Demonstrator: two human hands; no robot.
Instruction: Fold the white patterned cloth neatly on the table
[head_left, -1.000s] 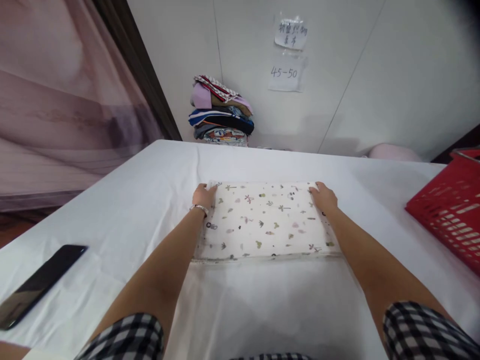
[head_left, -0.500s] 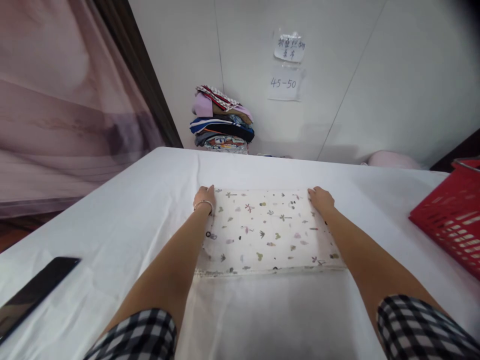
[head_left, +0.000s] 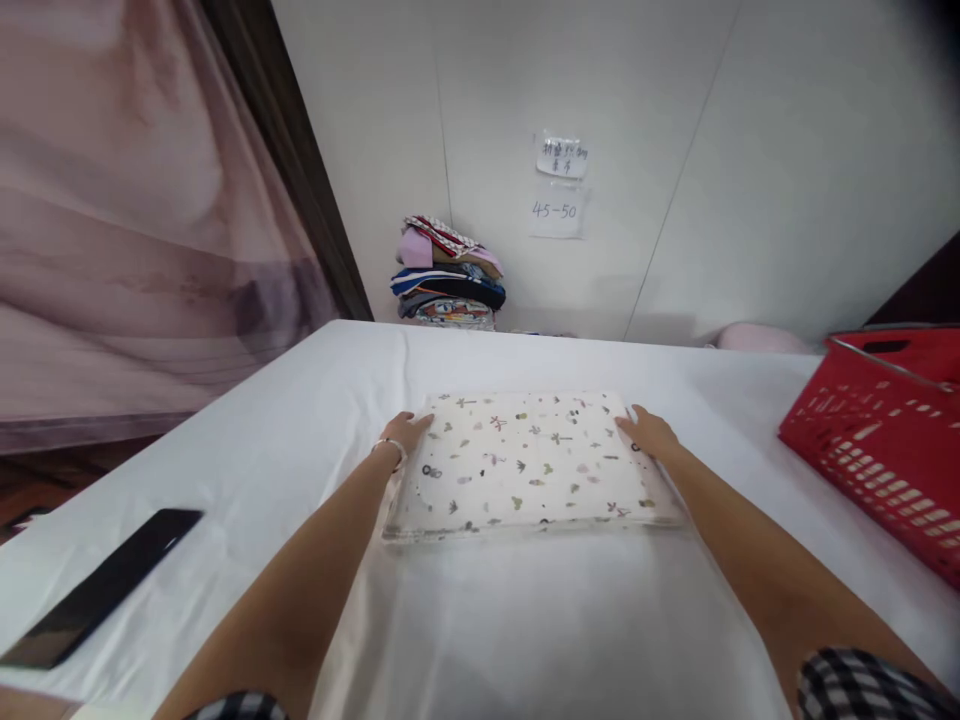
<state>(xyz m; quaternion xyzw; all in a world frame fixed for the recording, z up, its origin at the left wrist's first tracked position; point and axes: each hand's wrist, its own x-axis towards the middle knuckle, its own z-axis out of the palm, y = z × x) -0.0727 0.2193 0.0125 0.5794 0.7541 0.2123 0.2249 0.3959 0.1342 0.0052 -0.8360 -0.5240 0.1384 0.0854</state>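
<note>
A folded white cloth [head_left: 517,470] printed with small palms, plants and other motifs lies flat as a neat rectangle, with layered edges along its near side. My left hand [head_left: 405,432], a bracelet at its wrist, touches the cloth's left edge near the far corner, thumb and fingers apart. Opposite it, my right hand [head_left: 648,434] rests at the right edge near the other far corner. Its thumb lies on the fabric and the fingers are spread away from it. The undersides of both hands are hidden.
A white-covered table [head_left: 540,620] carries a black phone [head_left: 105,585] at left and a red plastic basket [head_left: 892,440] at right. Beyond the far edge rises a stack of folded fabrics [head_left: 450,275] by the wall. A pink curtain [head_left: 135,220] hangs at left.
My hands have loosened from the cloth's far corners and sit slightly nearer along its sides. The cloth lies flatter. The view has tilted up, showing more of the basket and phone.
</note>
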